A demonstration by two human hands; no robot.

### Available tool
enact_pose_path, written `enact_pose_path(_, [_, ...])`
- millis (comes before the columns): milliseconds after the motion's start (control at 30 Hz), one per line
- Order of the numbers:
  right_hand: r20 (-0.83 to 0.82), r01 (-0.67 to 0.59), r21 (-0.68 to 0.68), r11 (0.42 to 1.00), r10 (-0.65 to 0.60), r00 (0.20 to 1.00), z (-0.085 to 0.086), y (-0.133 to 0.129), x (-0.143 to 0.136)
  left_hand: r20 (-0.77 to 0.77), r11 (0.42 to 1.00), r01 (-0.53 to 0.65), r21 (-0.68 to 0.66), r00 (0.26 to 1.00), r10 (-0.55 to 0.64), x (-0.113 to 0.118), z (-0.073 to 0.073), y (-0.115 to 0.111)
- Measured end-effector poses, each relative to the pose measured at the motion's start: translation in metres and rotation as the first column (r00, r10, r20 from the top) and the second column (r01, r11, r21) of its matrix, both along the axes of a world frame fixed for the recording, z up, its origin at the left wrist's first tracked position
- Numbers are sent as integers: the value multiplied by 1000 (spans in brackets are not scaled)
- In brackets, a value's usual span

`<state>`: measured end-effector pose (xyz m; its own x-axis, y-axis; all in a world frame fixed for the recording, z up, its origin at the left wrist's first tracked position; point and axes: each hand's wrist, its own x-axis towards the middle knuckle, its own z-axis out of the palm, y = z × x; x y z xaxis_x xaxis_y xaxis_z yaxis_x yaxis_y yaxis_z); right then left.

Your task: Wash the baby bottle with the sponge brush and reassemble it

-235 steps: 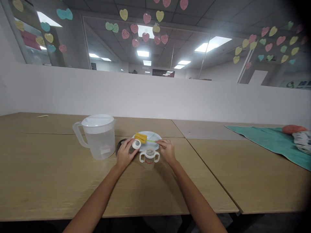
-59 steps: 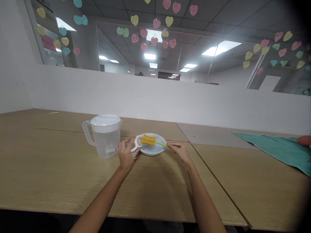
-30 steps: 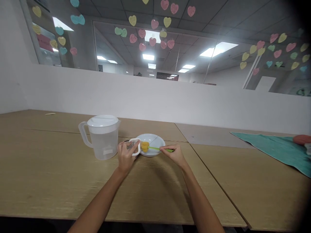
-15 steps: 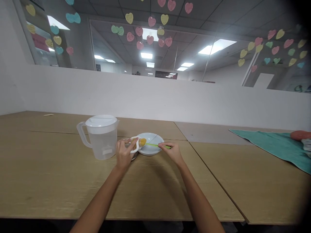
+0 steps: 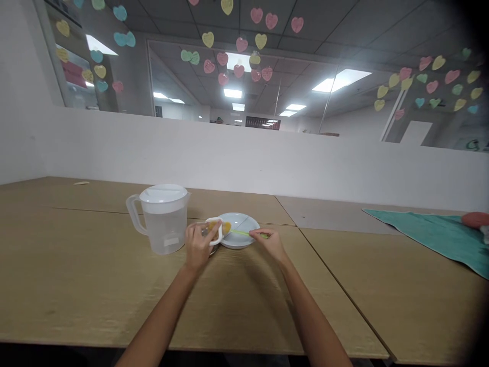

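My left hand [image 5: 197,245] grips a small white-rimmed item [image 5: 220,232] with something yellow [image 5: 226,228] at its right side; its exact kind is hard to make out. Between the fingertips of my right hand [image 5: 270,243] is a thin green stick [image 5: 240,233], whose left end reaches the yellow part. Both hands are over the near edge of a white round plate [image 5: 237,244]. Under the left fingers, a small dark, shiny object [image 5: 214,249] is mostly hidden. A clear pitcher [image 5: 165,229] with a white lid stands left of my left hand.
A teal cloth [image 5: 424,229] lies at the right of the wooden table [image 5: 114,290], with a reddish object [image 5: 474,220] on it. One small flat piece [image 5: 81,183] lies at the back left. Behind the table is a white wall [image 5: 229,158] below windows with heart-shaped notes.
The view has tilted up slightly and shifted. The white-rimmed item in my left hand is turned a little, and the yellow part sits slightly closer to its rim.
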<state>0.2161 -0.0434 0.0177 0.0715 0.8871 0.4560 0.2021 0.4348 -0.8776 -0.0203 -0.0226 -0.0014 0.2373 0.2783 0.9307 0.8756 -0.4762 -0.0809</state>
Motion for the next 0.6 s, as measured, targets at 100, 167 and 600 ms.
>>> enact_pose_path(100, [-96,87,-45,995,-91,991,1,6,20,63,998,-54,17,997,53,-6,5,3])
enact_pose_path(167, [-199,119,-82,989,-134,971,-1,10,33,71,997,-80,20,994,78,-8,8,4])
enact_pose_path(600, [-405,605,-283,744,-665,628,-52,48,66,-154,998,-66,-1,986,65,-5,9,20])
